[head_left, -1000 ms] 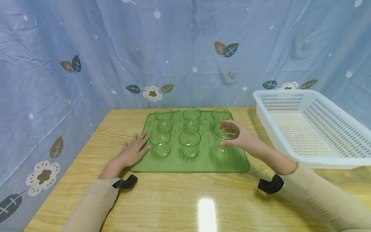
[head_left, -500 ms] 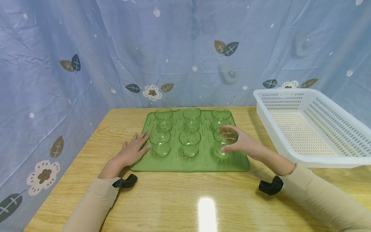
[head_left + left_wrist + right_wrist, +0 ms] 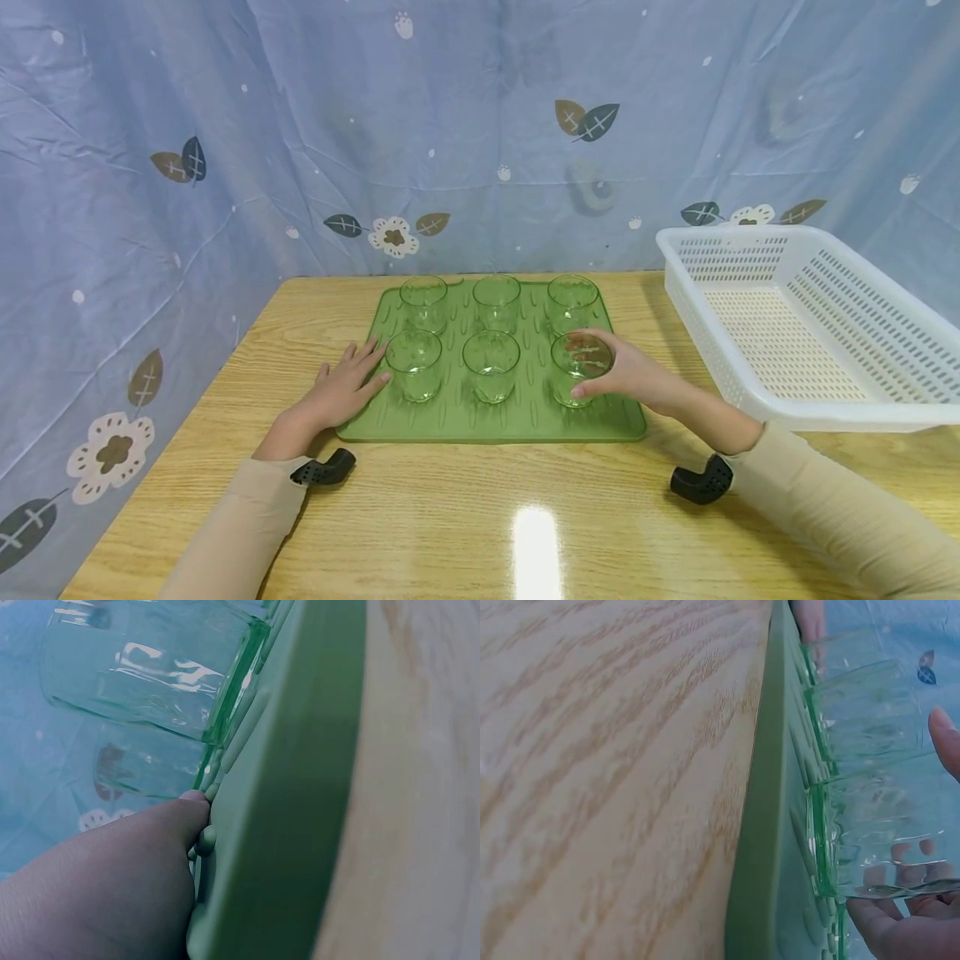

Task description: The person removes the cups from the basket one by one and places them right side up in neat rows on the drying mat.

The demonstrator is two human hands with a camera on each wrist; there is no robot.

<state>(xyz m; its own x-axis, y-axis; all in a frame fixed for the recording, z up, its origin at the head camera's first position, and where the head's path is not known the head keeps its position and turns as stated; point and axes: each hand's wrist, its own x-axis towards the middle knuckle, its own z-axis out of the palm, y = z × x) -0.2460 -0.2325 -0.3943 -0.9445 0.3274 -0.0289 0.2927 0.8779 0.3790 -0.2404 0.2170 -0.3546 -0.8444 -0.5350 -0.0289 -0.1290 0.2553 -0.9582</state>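
Observation:
My right hand point(image 3: 633, 375) curls round the front right drinking glass point(image 3: 877, 825), a clear green-tinted one standing upright on the green mat point(image 3: 457, 429). Its thumb point(image 3: 945, 742) lies along the near side, and several fingers show through the glass wall from behind. At the mat's left edge my left hand point(image 3: 341, 398) rests with fingers spread. Its fingertips reach close to the front left glass point(image 3: 414, 371). Between these two stands the front middle glass point(image 3: 491, 371).
A back row on the mat holds a left glass point(image 3: 424, 307), a middle glass point(image 3: 497, 305) and a right glass point(image 3: 572, 302). To the right stands a white slotted basket point(image 3: 840, 415) on the wooden table point(image 3: 420, 517). A blue patterned curtain point(image 3: 480, 125) hangs behind.
The glass in my right hand has come down and slightly toward me onto the mat, lining up with the front row. My left hand has stayed in place.

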